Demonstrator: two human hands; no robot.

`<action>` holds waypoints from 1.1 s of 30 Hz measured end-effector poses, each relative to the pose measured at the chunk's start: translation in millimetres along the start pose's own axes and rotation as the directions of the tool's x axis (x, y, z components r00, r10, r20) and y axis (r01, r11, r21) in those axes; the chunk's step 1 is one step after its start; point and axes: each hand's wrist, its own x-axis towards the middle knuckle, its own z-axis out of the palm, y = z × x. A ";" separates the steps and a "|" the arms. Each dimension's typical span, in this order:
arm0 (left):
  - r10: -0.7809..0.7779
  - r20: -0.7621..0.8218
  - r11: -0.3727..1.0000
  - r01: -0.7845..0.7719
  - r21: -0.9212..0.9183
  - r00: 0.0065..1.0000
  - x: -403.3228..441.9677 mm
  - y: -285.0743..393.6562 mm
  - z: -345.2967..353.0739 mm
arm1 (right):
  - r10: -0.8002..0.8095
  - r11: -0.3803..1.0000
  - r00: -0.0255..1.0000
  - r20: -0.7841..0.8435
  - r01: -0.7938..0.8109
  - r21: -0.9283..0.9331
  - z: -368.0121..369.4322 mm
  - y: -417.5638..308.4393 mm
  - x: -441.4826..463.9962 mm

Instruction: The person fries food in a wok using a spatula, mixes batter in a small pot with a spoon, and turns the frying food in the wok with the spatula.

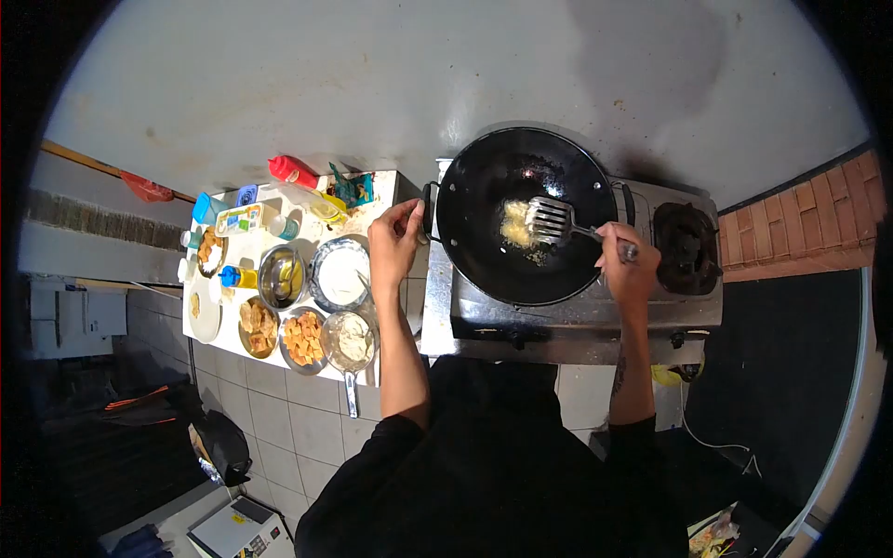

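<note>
A black wok (502,274) sits on the stove's left burner. My left hand (394,242) is closed on the wok's left loop handle (429,209), thumb and fingers pinching it. My right hand (628,265) is wrapped round the handle of a slotted metal turner (553,220). Its head lies in the wok, over the right edge of a small yellowish clump of food (513,223). Small bits and a shine of oil or fat show around the clump; I cannot tell exactly what the food is.
On the left, a white table (237,337) holds a plate of white powder (342,275), a bowl of orange cubes (303,337), a strainer of pale food (353,340), and a red squeeze bottle (291,170). A second burner (686,249) is at the stove's right.
</note>
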 end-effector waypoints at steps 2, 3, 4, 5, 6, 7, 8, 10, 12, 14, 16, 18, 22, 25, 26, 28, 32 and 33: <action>0.007 -0.007 1.000 -0.007 -0.003 1.000 0.4 -0.8 -1.0 | 0.140 0.985 0.990 0.000 -0.139 0.106 -0.2 -4.3 0.8; 0.009 -0.006 1.000 -0.009 0.003 1.000 0.5 -2.0 -1.4 | 0.061 0.996 0.998 -0.032 -0.059 0.061 1.9 -6.0 2.3; 0.012 -0.004 1.000 -0.012 0.008 1.000 0.7 -2.7 -1.4 | -0.019 1.000 0.998 -0.061 0.020 0.013 3.3 -6.7 3.7; 0.013 -0.001 1.000 -0.013 0.006 1.000 1.1 -2.9 -1.7 | -0.018 1.000 0.998 -0.063 0.019 0.011 4.9 -4.7 5.5; 0.012 0.010 1.000 -0.012 0.019 1.000 1.9 -2.8 -2.4 | -0.073 0.996 0.997 -0.035 0.071 -0.063 7.3 -1.3 7.5; 0.010 0.020 0.999 -0.011 0.032 1.000 2.1 -2.3 -2.8 | -0.125 0.983 0.992 -0.002 0.124 -0.134 8.6 0.2 8.0; 0.010 0.021 0.999 -0.010 0.032 1.000 1.1 -1.0 -3.1 | -0.124 0.983 0.992 -0.002 0.123 -0.135 8.2 -0.6 5.6; -0.025 0.023 0.999 0.024 0.032 0.999 -0.2 3.6 -4.7 | 0.062 0.998 0.996 -0.070 -0.062 0.007 8.3 -4.4 3.3; -0.031 0.012 0.999 0.031 0.012 0.999 -1.2 3.4 -6.1 | -0.003 1.000 0.997 -0.081 0.001 -0.020 7.1 -7.3 6.4; -0.029 0.010 1.000 0.029 -0.009 1.000 -1.0 4.6 -7.6 | -0.065 0.997 0.993 -0.102 0.060 -0.052 8.8 -6.5 7.7; -0.048 0.018 0.998 0.047 0.050 0.999 -0.6 7.9 -8.9 | -0.132 0.980 0.990 -0.043 0.124 -0.156 14.5 -5.0 9.2; -0.045 0.024 0.998 0.044 0.051 0.999 -1.3 11.3 -9.2 | -0.035 0.995 0.997 -0.063 0.029 -0.096 13.1 -12.8 6.9; -0.043 0.020 0.998 0.042 0.048 0.999 -1.3 8.2 -9.0 | -0.010 0.989 0.993 -0.114 -0.007 -0.147 8.5 -8.2 5.7; -0.049 0.011 0.999 0.049 0.011 0.999 -1.0 9.6 -7.6 | -0.191 0.956 0.979 -0.071 0.168 -0.241 14.7 -5.7 9.5; -0.048 0.013 0.999 0.048 0.011 0.999 -1.2 10.6 -7.4 | -0.190 0.956 0.979 -0.073 0.167 -0.243 15.1 -8.7 7.6; -0.056 0.016 0.998 0.055 0.022 0.998 -1.2 12.4 -8.2 | 0.027 0.998 0.996 -0.086 -0.031 -0.046 15.1 -18.6 5.6; -0.063 0.022 0.997 0.063 0.040 0.998 -0.9 9.3 -8.2 | -0.089 0.978 0.985 -0.144 0.059 -0.200 11.9 -9.1 8.7; -0.064 0.024 0.997 0.064 0.034 0.998 -0.8 9.1 -7.9 | -0.106 0.973 0.990 -0.095 0.084 -0.213 13.5 -11.2 10.3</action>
